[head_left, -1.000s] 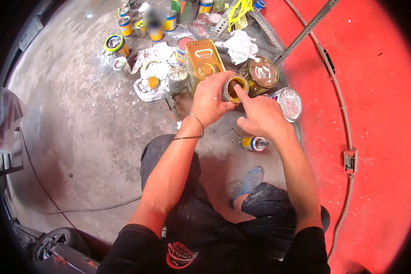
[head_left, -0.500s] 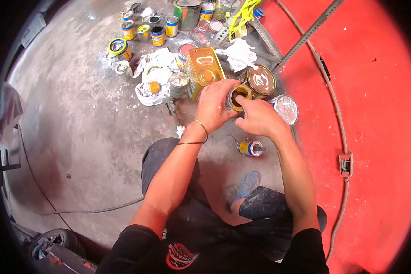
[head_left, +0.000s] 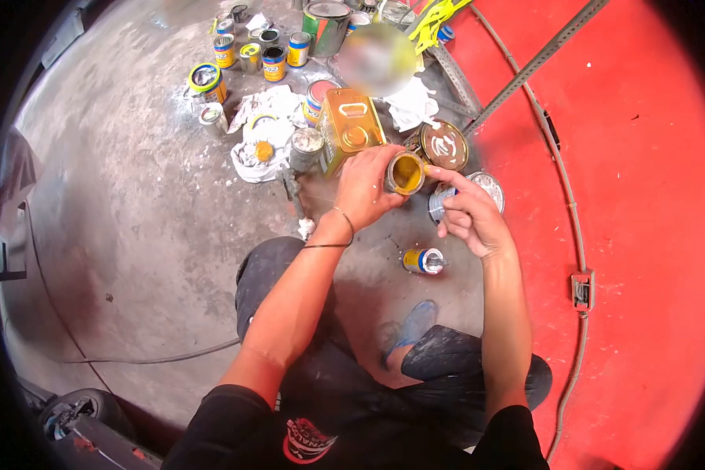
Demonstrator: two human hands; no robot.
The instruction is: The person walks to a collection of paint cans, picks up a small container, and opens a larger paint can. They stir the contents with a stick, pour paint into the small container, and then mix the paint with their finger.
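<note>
My left hand point(head_left: 364, 186) is wrapped round a small paint tin point(head_left: 409, 174), tilted so its open mouth faces me. Ochre-yellow paint coats the inside of the tin. At the tin's right rim is the tip of the outstretched index finger of my right hand point(head_left: 473, 210), with yellow paint on it. The other right fingers are loosely bent and hold nothing. Just beyond the left hand stands a yellow rectangular can point(head_left: 354, 121). A round lidded tin point(head_left: 445, 144) stands behind the right fingertip.
Several small paint tins point(head_left: 273, 64) stand at the far left, near a large green bucket point(head_left: 325, 31). White rags point(head_left: 260, 149) lie on the floor. A small blue-and-yellow tin point(head_left: 423, 261) is near my foot. A metal frame post point(head_left: 536, 66) and a cable point(head_left: 574, 204) are on the right.
My right index finger has come out of the tin and moved right to its rim, and the hand has opened up. The left hand still holds the tin.
</note>
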